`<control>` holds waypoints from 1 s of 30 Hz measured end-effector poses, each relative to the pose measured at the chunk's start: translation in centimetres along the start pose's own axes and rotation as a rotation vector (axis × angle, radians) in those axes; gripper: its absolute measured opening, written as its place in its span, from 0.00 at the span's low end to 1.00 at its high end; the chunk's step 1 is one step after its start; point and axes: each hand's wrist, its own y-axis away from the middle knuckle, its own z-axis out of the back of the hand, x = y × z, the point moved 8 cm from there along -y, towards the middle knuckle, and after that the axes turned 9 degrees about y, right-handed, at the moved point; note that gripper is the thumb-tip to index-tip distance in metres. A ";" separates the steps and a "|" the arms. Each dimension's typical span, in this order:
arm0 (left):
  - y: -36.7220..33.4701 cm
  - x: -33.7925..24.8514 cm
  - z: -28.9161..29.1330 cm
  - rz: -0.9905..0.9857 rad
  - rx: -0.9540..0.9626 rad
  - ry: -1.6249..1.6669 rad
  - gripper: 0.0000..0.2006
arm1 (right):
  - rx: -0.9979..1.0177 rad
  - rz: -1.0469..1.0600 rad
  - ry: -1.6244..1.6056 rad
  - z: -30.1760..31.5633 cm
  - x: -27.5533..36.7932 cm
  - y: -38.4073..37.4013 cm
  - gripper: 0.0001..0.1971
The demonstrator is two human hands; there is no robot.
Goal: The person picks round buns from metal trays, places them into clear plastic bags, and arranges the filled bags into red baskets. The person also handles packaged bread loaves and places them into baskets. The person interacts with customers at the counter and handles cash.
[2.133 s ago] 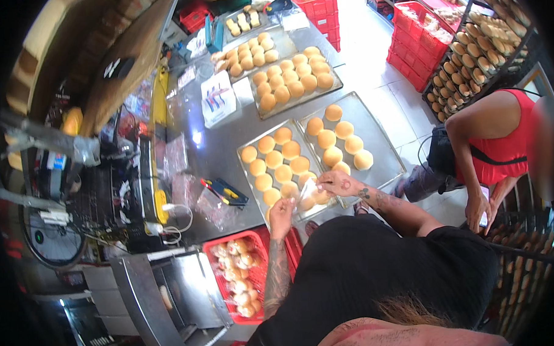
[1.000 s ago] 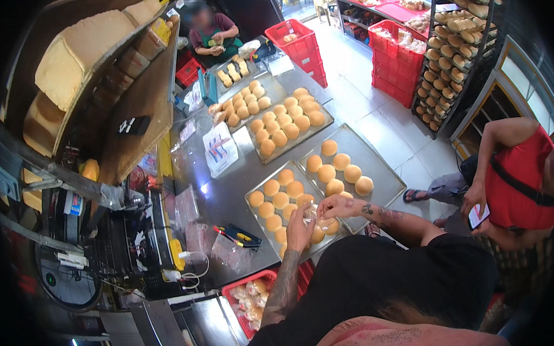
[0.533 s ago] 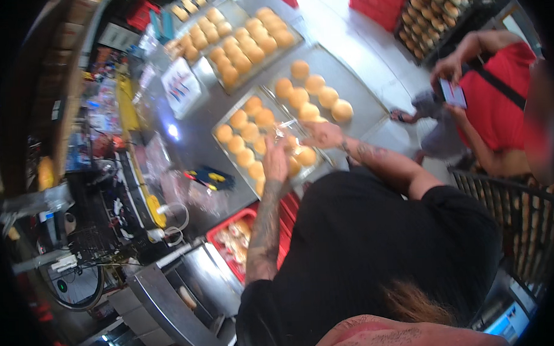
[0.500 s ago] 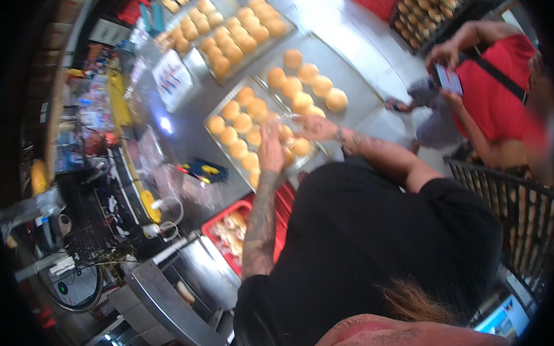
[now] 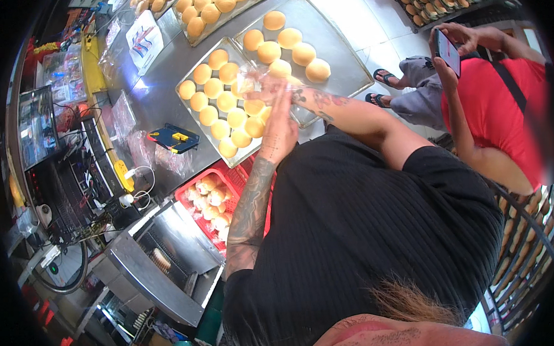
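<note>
My two hands meet over the near-right part of a metal tray [image 5: 186,106] of round golden buns [image 5: 226,101]. My left hand [image 5: 280,127] comes up from below, its fingers straight and overlapping the right hand; what they grip, if anything, is blurred. Reaching in from the right, my right hand [image 5: 268,91] is closed on a crinkled clear plastic bag [image 5: 247,78]. Whether a bun is inside the bag I cannot make out. A second metal tray [image 5: 339,46], with several more buns [image 5: 289,38] on it, lies right beside the first.
Bagged buns fill a red crate [image 5: 186,189] below the table edge. A black-and-yellow tool [image 5: 177,138] lies left of the tray, near a white sheet [image 5: 144,40]. At right a person in red [image 5: 485,101] holds a phone [image 5: 447,51]; bread racks [image 5: 529,237] stand behind.
The view has shifted, so the trays sit further up and left. My hands have come closer together and now overlap, with the plastic bag to their left. The other person appears nearer.
</note>
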 end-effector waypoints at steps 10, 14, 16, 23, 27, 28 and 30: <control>7.2 12.4 12.7 0.170 -0.870 -0.328 0.39 | -0.493 -0.154 0.592 12.8 -7.9 6.0 0.47; 6.6 15.7 7.0 0.317 -0.557 -0.246 0.37 | -0.337 -0.548 0.685 12.0 -14.7 4.5 0.53; 6.6 16.2 5.8 0.304 -0.559 -0.206 0.36 | -0.323 -0.587 0.723 11.5 -15.3 3.5 0.52; 7.5 17.9 6.5 0.402 -0.572 -0.196 0.35 | -0.186 -0.602 0.773 11.7 -15.0 1.1 0.44; 8.3 17.6 6.5 0.361 -0.595 -0.226 0.35 | -0.062 -0.519 0.837 12.9 -15.6 -0.5 0.40; 8.4 17.5 6.4 0.360 -0.594 -0.227 0.35 | 0.023 -0.472 0.948 13.1 -15.6 -1.1 0.39; 8.2 17.5 6.2 0.377 -0.577 -0.219 0.35 | 0.172 -0.363 1.167 14.2 -15.2 -2.3 0.36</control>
